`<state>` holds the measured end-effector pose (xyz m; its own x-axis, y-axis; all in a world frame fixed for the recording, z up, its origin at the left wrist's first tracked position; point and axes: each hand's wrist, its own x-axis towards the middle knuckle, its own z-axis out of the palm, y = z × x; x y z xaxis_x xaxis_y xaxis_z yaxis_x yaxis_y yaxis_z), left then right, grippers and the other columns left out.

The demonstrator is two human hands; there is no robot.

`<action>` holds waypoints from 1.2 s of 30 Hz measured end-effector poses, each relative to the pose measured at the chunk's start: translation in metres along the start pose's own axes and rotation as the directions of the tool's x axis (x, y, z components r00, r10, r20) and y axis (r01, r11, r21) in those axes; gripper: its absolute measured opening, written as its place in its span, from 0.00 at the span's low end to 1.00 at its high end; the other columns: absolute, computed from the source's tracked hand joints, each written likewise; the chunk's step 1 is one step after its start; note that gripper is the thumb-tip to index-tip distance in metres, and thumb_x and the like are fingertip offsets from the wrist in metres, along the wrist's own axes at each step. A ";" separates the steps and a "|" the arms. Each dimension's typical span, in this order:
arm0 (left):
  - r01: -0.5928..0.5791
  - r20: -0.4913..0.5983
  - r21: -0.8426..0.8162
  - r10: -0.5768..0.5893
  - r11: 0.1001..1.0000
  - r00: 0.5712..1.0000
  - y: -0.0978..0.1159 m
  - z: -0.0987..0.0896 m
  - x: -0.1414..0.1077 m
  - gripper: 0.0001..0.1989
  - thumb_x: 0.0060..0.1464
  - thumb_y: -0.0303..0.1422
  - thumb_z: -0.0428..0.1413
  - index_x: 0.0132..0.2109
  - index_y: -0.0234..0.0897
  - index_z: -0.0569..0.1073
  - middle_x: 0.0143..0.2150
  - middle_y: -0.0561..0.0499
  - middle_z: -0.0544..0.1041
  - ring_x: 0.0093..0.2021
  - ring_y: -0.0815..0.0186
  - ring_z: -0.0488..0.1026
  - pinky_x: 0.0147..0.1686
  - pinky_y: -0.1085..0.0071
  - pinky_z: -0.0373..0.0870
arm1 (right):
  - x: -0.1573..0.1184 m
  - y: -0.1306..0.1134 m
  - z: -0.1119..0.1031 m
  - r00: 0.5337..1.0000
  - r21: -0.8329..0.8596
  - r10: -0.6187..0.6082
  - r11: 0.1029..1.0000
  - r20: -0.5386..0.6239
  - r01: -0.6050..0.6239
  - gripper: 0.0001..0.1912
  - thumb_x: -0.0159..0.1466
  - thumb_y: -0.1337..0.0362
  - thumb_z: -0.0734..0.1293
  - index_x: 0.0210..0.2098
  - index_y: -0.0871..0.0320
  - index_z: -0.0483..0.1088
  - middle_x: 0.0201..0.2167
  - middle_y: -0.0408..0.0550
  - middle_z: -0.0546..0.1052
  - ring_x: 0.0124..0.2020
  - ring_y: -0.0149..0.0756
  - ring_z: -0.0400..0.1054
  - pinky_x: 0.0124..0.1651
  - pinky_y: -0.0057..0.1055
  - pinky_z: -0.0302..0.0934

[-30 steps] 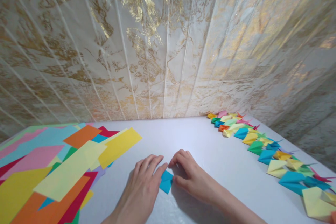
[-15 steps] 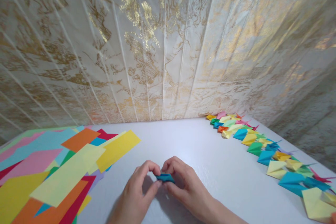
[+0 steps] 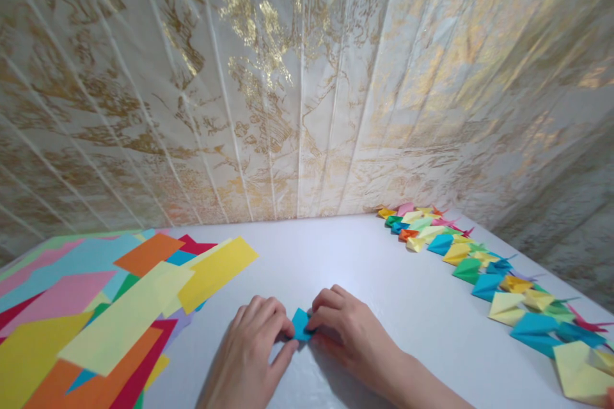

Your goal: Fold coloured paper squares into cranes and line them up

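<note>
A small folded piece of blue paper [image 3: 301, 324] is held low over the white table, between my two hands. My left hand [image 3: 256, 345] pinches its left corner between thumb and fingers. On the other side, my right hand [image 3: 348, 332] grips the right edge with its fingertips, which cover that part of the paper. The paper shows a flat, pointed face turned up toward me, its tip pointing away.
Loose sheets of coloured paper [image 3: 129, 307] lie overlapped on the left of the white table [image 3: 307, 255]. Rows of folded paper cranes [image 3: 489, 284] line the right side. A gold-patterned white curtain [image 3: 288, 108] hangs behind the table.
The blue paper has turned from a narrow edge-on strip to a wider diamond-like face. My hands have moved slightly apart, the right one shifting to the right.
</note>
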<state>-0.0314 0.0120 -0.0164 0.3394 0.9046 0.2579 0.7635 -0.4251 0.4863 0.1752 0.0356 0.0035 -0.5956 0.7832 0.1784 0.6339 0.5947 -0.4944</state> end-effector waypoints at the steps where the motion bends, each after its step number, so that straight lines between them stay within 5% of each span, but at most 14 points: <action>1: 0.002 -0.005 0.007 -0.002 1.000 1.000 0.000 -0.001 0.000 0.07 0.56 0.25 0.59 0.33 0.42 0.71 0.36 0.54 0.74 0.39 0.60 0.70 0.38 0.64 0.63 | 0.000 0.002 -0.002 0.999 0.064 0.039 0.997 -0.003 -0.038 0.11 0.60 0.77 0.71 0.36 0.53 0.77 0.37 0.43 0.77 0.40 0.38 0.66 0.43 0.31 0.60; 5: 0.037 -0.024 0.021 -0.037 0.999 0.999 0.000 -0.001 0.001 0.06 0.58 0.27 0.58 0.33 0.41 0.71 0.36 0.53 0.73 0.39 0.60 0.69 0.39 0.64 0.64 | 0.005 0.006 -0.005 0.983 0.196 0.180 0.965 -0.020 -0.173 0.07 0.61 0.72 0.73 0.30 0.54 0.78 0.33 0.43 0.75 0.40 0.38 0.65 0.46 0.35 0.59; 10: 0.054 -0.038 0.034 -0.053 0.998 0.998 0.002 0.002 0.004 0.07 0.62 0.29 0.53 0.34 0.41 0.71 0.38 0.51 0.72 0.41 0.58 0.68 0.40 0.62 0.63 | 0.011 0.002 -0.004 0.962 0.169 0.273 0.949 -0.029 -0.265 0.07 0.61 0.73 0.72 0.28 0.58 0.75 0.32 0.43 0.73 0.40 0.38 0.64 0.46 0.35 0.58; 19: 0.055 -0.061 0.092 -0.049 0.994 0.997 0.001 0.005 0.006 0.07 0.64 0.34 0.54 0.35 0.41 0.71 0.39 0.50 0.72 0.41 0.59 0.67 0.41 0.63 0.63 | 0.013 -0.004 0.001 0.966 0.026 0.257 0.966 -0.041 -0.256 0.07 0.63 0.74 0.68 0.29 0.59 0.72 0.33 0.45 0.72 0.39 0.39 0.63 0.46 0.36 0.56; 36: 0.098 -0.009 0.093 -0.097 0.991 0.995 0.006 0.002 0.011 0.06 0.62 0.27 0.51 0.41 0.42 0.71 0.44 0.50 0.70 0.45 0.56 0.66 0.44 0.58 0.62 | 0.012 -0.005 0.001 0.971 -0.013 0.237 0.971 -0.022 -0.238 0.07 0.62 0.76 0.68 0.34 0.59 0.70 0.37 0.47 0.72 0.42 0.40 0.62 0.46 0.36 0.56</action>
<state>-0.0225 0.0193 -0.0125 0.2587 0.9414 0.2167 0.8407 -0.3299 0.4295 0.1643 0.0421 0.0076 -0.4173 0.9057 0.0742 0.7635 0.3937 -0.5119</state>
